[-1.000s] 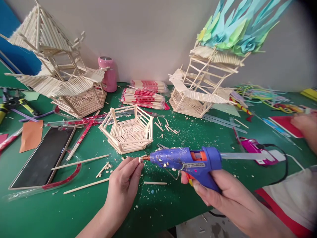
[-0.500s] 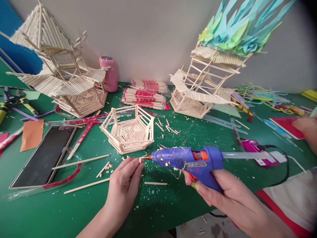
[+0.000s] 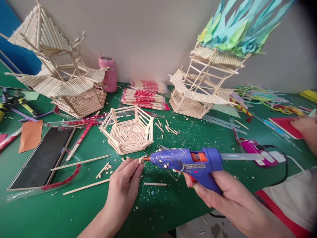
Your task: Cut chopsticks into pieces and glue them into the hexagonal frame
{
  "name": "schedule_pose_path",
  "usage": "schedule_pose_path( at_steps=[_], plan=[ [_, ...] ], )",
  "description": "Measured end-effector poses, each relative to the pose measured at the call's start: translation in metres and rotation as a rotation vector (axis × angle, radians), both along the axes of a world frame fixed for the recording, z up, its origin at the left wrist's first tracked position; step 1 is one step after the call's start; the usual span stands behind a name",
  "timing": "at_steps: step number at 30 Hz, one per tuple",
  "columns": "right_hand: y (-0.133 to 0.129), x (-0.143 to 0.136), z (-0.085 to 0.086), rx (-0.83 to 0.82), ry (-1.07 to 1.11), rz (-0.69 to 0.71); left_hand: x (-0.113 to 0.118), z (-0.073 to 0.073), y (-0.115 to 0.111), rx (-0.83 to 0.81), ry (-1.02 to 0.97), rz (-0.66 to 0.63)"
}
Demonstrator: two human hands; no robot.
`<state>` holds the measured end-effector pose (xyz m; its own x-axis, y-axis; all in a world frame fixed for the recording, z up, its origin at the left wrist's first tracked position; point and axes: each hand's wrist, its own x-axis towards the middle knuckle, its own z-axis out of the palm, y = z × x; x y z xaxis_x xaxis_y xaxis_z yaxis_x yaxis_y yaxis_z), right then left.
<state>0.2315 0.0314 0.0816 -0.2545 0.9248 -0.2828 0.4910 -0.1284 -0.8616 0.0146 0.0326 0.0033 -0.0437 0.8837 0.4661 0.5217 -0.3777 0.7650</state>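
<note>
My left hand (image 3: 126, 180) pinches a short piece of wooden stick (image 3: 141, 161) between thumb and fingertips. Wrapped around the handle of a blue glue gun (image 3: 183, 160) is my right hand (image 3: 218, 195), with fingers at the orange trigger. The gun's copper nozzle points left and meets the stick piece, or nearly so. A clear glue stick (image 3: 237, 157) sticks out of its back. Just beyond my hands stands a low six-sided frame (image 3: 131, 134) built of wooden sticks, with posts and rails around a slatted floor.
Two stick pavilions (image 3: 84, 99) (image 3: 198, 96) stand at the back. Packs of sticks (image 3: 143, 99) and a pink bottle (image 3: 108, 74) lie between them. A phone (image 3: 42, 158) is at left, loose sticks (image 3: 86, 186) nearby. Another person's hand (image 3: 305, 129) rests at right by a pink device (image 3: 259, 152).
Both hands hold almost the same pose, the nozzle staying at the stick piece. The whole view has shifted very slightly.
</note>
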Motion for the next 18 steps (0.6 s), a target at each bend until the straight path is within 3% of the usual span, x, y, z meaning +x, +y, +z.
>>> schedule_pose_path(
  at_steps=[11, 18],
  plan=[
    [0.0001, 0.0018, -0.0018, -0.034, 0.012, 0.017, 0.0005, -0.001, -0.0009, -0.045, -0.005, 0.006],
    [0.0035, -0.003, -0.0098, -0.039, 0.201, 0.008, -0.0004, -0.0006, -0.0018, -0.195, -0.201, -0.099]
  ],
)
